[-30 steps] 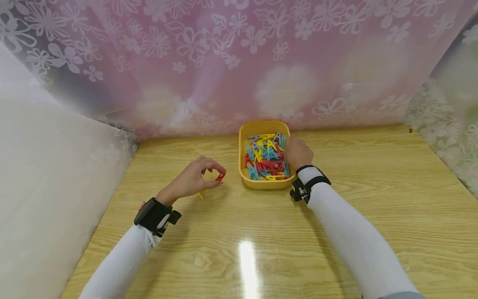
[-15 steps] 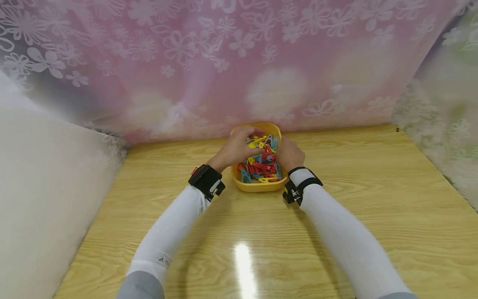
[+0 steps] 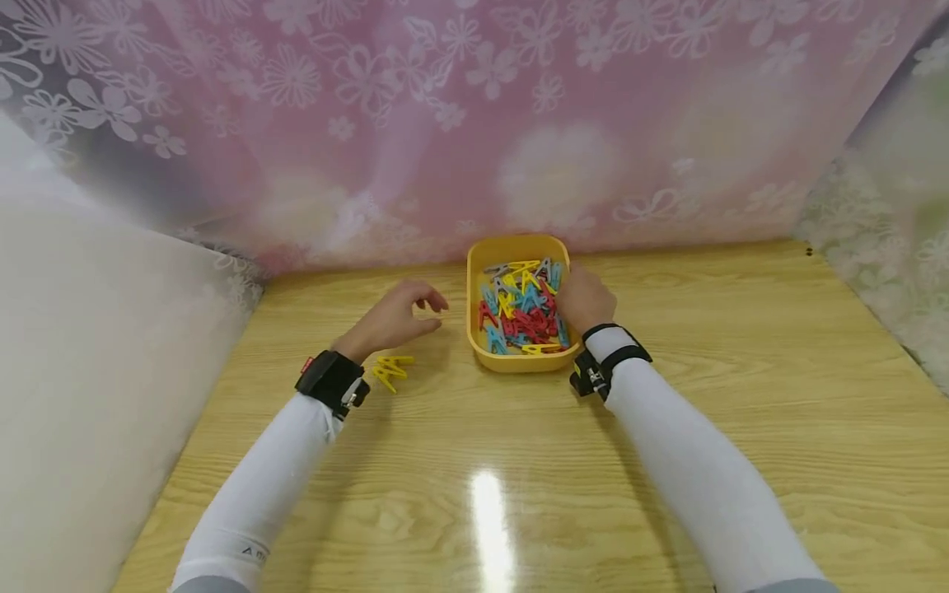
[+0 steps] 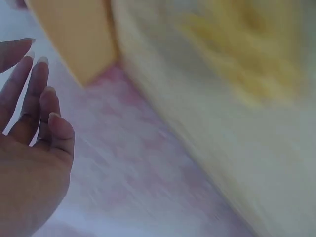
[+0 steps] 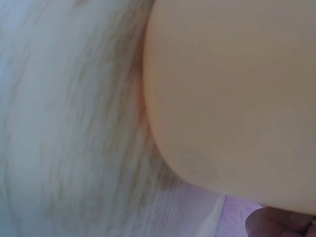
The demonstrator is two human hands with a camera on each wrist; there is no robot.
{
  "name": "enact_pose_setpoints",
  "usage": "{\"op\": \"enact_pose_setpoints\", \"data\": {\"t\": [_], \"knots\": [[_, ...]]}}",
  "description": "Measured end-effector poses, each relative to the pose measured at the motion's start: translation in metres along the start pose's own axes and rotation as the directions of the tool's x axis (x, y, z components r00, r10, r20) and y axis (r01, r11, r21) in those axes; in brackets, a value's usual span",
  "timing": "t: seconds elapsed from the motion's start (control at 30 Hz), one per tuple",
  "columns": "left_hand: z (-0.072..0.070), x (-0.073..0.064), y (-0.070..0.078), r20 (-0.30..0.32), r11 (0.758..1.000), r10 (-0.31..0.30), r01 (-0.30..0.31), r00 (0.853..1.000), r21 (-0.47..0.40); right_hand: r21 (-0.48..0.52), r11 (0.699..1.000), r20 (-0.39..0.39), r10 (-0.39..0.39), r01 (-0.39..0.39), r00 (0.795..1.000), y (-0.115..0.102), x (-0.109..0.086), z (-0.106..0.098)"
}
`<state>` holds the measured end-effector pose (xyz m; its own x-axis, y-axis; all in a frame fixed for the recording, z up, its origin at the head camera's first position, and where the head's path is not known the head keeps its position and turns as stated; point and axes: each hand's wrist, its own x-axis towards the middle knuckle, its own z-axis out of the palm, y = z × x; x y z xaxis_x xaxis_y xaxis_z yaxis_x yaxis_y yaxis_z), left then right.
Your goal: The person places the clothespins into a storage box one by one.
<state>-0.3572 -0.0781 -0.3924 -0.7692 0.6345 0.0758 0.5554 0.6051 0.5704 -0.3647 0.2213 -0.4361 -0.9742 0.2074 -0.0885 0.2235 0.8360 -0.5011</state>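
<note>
A yellow plastic basket (image 3: 511, 362) stands near the back of the table, filled with red, blue, yellow and grey clothespins (image 3: 528, 305). My right hand (image 3: 586, 298) grips its right rim; in the right wrist view the basket's outer wall (image 5: 232, 103) covers much of the picture, with a bit of the fingers (image 5: 276, 222) at the bottom edge. To the left of the basket, my left hand (image 3: 396, 317) is in the air, fingers loosely bent and nothing between them. Just below it, yellow clothespins (image 3: 390, 371) lie on the wood, blurred in the left wrist view.
The wood-grain table (image 3: 415, 494) runs up to a pink floral curtain (image 3: 415, 165) right behind the basket. A white wall or sheet (image 3: 111, 371) borders the left side, and a floral cloth (image 3: 890, 222) the right.
My left hand carried a red clothespin rightward over the basket, let it go there and came back left with nothing in it. The right hand stays on the rim.
</note>
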Motion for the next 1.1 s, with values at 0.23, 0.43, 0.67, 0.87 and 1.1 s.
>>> {"op": "enact_pose_setpoints", "data": {"t": [0.23,0.43,0.67,0.87,1.1], "knots": [[-0.005,-0.062,-0.026,0.070,0.993,-0.103,0.098,0.992,0.073,-0.006,1.000,0.009,0.007,-0.007,1.000,0.000,0.000,-0.006],[0.006,-0.083,-0.029,0.089,0.972,-0.044,0.022,0.995,0.235,0.004,1.000,0.007,0.013,-0.013,1.000,0.003,0.000,-0.007],[0.015,-0.085,-0.029,0.077,0.948,0.040,-0.063,0.996,0.313,0.010,1.000,0.009,0.018,-0.018,1.000,0.003,0.000,-0.007],[0.017,-0.084,-0.025,0.096,0.919,0.078,-0.108,0.992,0.380,0.017,1.000,0.011,0.019,-0.020,1.000,0.001,-0.001,-0.005],[0.016,-0.083,-0.022,0.131,0.907,0.064,-0.112,0.989,0.407,0.022,1.000,0.010,0.021,-0.021,1.000,-0.002,-0.002,-0.003]]}}
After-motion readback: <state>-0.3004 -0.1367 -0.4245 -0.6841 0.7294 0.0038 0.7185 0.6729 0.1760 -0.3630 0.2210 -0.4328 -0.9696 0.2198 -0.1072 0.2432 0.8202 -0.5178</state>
